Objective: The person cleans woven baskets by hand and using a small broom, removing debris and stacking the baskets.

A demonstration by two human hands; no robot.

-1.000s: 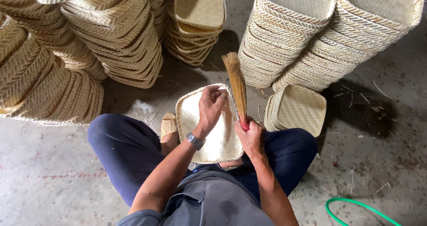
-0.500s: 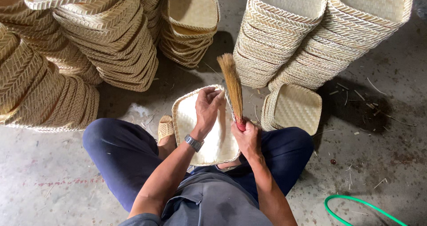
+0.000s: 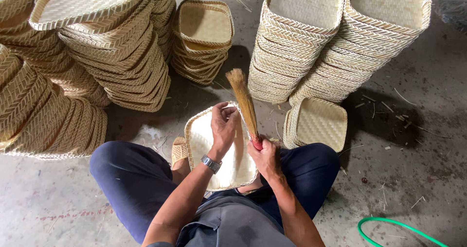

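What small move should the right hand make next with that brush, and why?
Probably tip the brush down onto the woven tray. The right hand holds it upright by its red-wrapped base, bristles off the tray, while the left hand grips the tray's far rim, seemingly steadying it on the lap.

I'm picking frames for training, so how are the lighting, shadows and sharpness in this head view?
Head view: soft, even daylight with no glare; the stacked baskets cast dark shadows on the concrete floor; the left hand, the right hand gripping the small broom and the woven tray look sharp; wide-angle bending shows at the edges.
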